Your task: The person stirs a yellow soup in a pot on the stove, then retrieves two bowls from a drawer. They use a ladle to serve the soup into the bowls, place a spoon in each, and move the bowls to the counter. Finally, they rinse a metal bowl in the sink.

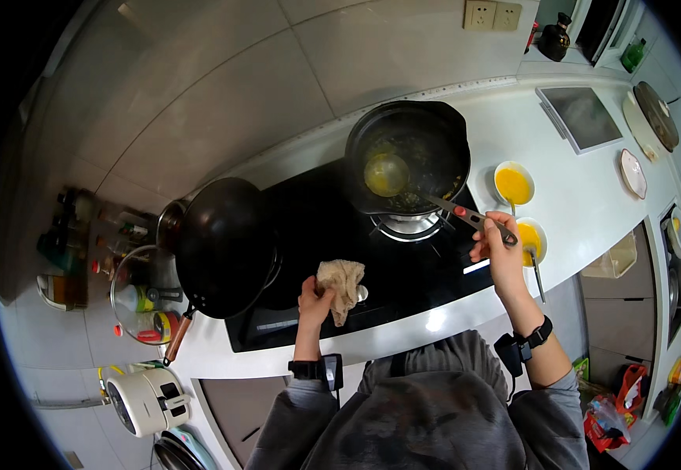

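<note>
My right hand (498,239) grips the grey handle of a ladle (386,175). The ladle's round bowl rests inside a dark pot (370,202), where yellowish bits cling to the bottom and side. This pot stands over the right gas burner (409,228). Lower left, my left hand (316,298) holds a crumpled beige cloth (340,285) against the black glass hob (311,235), beside a silver control knob (362,293). Two white bowls of yellow liquid, one farther back (513,183) and one nearer (543,241), sit right of the hob, each with a spoon in it.
A black wok (223,247) with a wooden handle (177,339) occupies the hob's left side. Bottles and a glass lid (140,294) stand beyond it. A white cooking appliance (148,401) is at lower left. Along the right counter are a flat grey panel (581,117) and a lidded pot (646,126).
</note>
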Motion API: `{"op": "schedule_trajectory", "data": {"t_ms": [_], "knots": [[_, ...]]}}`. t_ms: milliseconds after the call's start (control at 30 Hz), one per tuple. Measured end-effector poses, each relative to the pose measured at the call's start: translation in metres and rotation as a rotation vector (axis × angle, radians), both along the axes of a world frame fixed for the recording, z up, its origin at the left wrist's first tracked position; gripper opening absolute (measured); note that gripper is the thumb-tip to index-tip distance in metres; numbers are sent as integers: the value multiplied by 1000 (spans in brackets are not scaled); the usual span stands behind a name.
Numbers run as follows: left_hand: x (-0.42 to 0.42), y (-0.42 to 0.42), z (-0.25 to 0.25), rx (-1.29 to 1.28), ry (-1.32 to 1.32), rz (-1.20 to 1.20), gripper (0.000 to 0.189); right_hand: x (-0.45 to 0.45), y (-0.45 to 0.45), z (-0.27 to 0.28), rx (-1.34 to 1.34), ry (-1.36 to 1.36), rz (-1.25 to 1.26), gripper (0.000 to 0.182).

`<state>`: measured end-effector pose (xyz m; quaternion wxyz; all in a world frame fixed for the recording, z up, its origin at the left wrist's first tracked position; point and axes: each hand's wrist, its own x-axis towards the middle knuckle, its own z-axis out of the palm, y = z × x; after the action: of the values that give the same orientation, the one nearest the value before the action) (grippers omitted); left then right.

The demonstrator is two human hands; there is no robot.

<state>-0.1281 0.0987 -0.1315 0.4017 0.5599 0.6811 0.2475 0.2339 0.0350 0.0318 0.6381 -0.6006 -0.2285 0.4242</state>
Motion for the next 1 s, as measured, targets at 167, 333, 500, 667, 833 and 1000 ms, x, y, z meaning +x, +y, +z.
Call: {"op": "schedule_trajectory", "data": {"t_ms": [167, 333, 500, 667, 833, 1000], "knots": [[18, 24, 21, -138, 278, -187, 49, 0, -1, 3, -32, -70, 44, 22], [49, 59, 103, 372, -31, 90, 38, 5, -5, 10, -27, -55, 55, 19], [92, 99, 98, 456, -32, 30, 37, 3, -6, 13, -34, -26, 79, 20], [118, 84, 107, 195, -544, 35, 37, 5, -6, 14, -39, -23, 86, 20], [116, 77, 120, -157, -1048, -92, 43, 8, -5, 13, -45, -16, 96, 20], [120, 95, 104, -202, -985, 1, 38, 10, -5, 15, -43, -17, 120, 20]]}}
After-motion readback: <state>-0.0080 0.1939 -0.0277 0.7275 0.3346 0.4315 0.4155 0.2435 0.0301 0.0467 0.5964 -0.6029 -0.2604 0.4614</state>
